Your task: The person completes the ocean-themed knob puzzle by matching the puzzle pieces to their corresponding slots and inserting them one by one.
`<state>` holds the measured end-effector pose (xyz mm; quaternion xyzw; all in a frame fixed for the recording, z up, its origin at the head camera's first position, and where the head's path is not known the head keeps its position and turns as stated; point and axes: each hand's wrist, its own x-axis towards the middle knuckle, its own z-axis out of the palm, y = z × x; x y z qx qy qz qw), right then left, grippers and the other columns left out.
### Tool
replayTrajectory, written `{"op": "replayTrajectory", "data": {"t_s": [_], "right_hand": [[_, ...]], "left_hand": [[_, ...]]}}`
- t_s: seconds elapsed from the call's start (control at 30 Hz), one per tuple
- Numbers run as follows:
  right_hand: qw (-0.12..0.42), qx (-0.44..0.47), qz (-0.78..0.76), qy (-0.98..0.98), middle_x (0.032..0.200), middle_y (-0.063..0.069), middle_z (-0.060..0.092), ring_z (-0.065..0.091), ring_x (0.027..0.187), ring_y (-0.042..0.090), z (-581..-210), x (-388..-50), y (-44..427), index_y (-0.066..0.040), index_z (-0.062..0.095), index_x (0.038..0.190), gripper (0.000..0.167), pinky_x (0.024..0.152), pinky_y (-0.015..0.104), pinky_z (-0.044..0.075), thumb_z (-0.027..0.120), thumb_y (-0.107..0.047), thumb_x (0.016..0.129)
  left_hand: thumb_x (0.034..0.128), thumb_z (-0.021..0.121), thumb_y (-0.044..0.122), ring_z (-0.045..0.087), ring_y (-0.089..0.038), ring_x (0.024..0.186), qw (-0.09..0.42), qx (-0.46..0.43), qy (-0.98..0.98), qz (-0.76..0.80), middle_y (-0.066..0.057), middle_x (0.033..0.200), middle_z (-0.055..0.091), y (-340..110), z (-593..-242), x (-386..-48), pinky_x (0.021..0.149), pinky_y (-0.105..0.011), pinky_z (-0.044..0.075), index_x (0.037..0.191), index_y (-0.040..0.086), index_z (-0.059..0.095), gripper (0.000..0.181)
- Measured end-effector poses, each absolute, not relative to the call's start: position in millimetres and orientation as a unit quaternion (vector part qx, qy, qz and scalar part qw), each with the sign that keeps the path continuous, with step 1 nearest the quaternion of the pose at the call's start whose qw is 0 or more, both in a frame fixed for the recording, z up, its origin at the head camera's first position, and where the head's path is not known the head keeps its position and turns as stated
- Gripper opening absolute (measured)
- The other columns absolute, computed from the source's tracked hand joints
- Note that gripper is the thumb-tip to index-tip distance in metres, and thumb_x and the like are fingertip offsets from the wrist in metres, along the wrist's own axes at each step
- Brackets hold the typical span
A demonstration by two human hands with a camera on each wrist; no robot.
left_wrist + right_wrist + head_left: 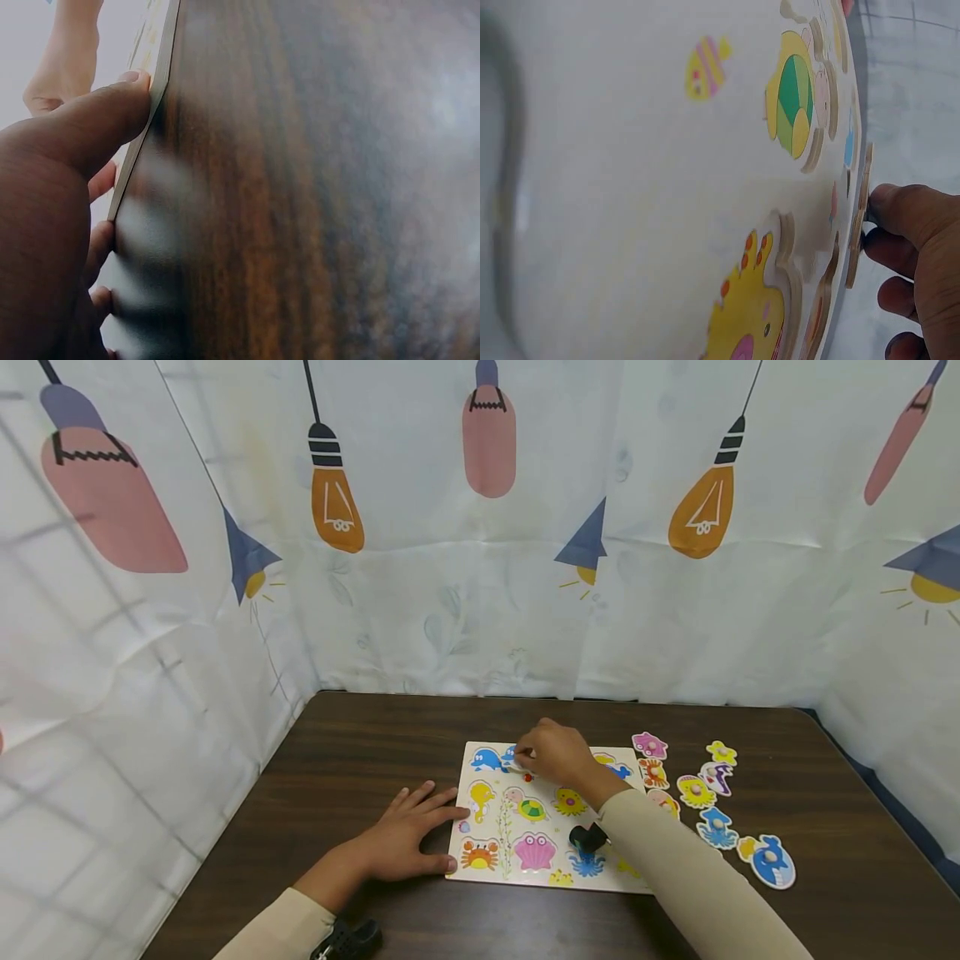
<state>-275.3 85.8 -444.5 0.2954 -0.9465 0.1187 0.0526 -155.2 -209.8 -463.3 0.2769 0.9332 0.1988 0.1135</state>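
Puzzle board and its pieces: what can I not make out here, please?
Held piece: picture partly hidden by right hand, head view; edge-on, right wrist view.
Board: lower right corner behind right sleeve, head view.
Printed yellow creature: cut off by bottom edge, right wrist view.

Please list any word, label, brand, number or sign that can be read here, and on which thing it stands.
None: no lettering or number can be read in any view.
The puzzle board and loose puzzle pieces show drawings; the cloth backdrop shows printed lamps.
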Motion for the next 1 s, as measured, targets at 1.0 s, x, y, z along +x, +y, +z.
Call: {"op": "replayTrajectory", "data": {"t_s": [1.0], "right_hand": [[0.061,0.321,0.124,-0.937,0.092,-0.018,0.071,0.050,0.085,0.007,-447.4,-279.5,54.3,-0.029,0.082,0.103,0.012,0.066,0.027,0.047,0.074,-0.035,0.096]], "left_hand": [[0.0899,0.064,0.069,0.012,-0.036,0.155,0.115,0.276,0.933,0.201,0.003,0.166,0.030,-210.8,-464.6,-155.3,0.118,-0.068,0.005,0.153,0.038,0.048,0.072]]}}
